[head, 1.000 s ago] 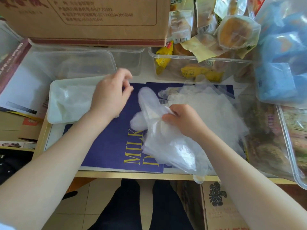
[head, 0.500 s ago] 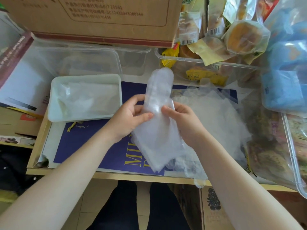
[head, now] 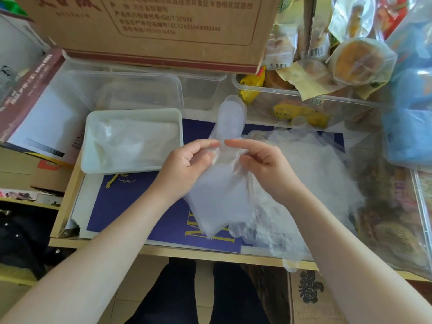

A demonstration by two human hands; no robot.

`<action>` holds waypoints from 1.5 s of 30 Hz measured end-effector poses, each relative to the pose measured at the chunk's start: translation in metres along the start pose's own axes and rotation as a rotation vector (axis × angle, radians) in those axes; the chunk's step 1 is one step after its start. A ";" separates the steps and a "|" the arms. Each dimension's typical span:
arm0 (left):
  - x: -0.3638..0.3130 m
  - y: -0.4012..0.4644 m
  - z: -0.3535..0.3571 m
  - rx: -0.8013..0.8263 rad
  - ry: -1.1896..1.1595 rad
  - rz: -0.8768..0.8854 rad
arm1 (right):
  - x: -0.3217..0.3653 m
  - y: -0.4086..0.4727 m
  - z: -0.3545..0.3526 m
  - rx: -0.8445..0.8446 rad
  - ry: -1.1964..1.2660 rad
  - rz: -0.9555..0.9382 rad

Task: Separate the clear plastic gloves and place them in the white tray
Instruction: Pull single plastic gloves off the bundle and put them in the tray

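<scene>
Your left hand [head: 187, 160] and right hand [head: 264, 164] pinch one clear glove [head: 222, 192] together above the table's middle. The white tray [head: 133, 112] at the left edge holds apparently several gloves. The glove pile [head: 311, 174] toward the right edge remains unsorted.

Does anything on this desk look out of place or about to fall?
Yes: the loose pile of clear gloves spills past the desk's front edge, one glove's fingers dangling over it. Both hands pinch one glove, nothing else looks damaged.
</scene>
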State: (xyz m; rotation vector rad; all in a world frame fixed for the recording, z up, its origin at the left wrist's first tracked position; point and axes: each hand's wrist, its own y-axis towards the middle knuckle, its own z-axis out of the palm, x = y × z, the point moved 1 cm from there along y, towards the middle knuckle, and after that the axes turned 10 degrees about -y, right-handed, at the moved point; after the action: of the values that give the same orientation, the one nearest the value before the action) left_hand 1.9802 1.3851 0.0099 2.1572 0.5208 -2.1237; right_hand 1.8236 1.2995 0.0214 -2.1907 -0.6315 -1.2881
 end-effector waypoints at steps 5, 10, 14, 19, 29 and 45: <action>-0.004 -0.005 -0.006 -0.073 0.167 0.047 | 0.005 0.005 0.001 0.068 -0.205 0.008; -0.004 -0.009 -0.015 -0.174 0.023 0.049 | 0.021 0.014 0.010 -0.036 -0.345 -0.039; 0.000 -0.010 -0.031 -0.255 0.027 0.093 | 0.036 0.020 0.025 -0.045 -0.376 -0.051; 0.001 -0.012 -0.057 -0.255 0.068 0.136 | 0.051 0.032 0.045 -0.039 -0.494 -0.070; -0.005 -0.019 -0.123 -0.099 0.119 0.075 | 0.078 0.061 0.087 0.031 -0.625 -0.370; 0.027 0.007 -0.186 -0.512 0.235 0.088 | 0.068 0.115 0.143 0.182 -0.158 0.206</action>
State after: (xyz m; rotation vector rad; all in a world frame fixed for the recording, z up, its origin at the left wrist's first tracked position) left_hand 2.1604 1.4365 -0.0103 2.0785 0.8591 -1.4855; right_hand 2.0174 1.3122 -0.0002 -2.1561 -0.5430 -0.9239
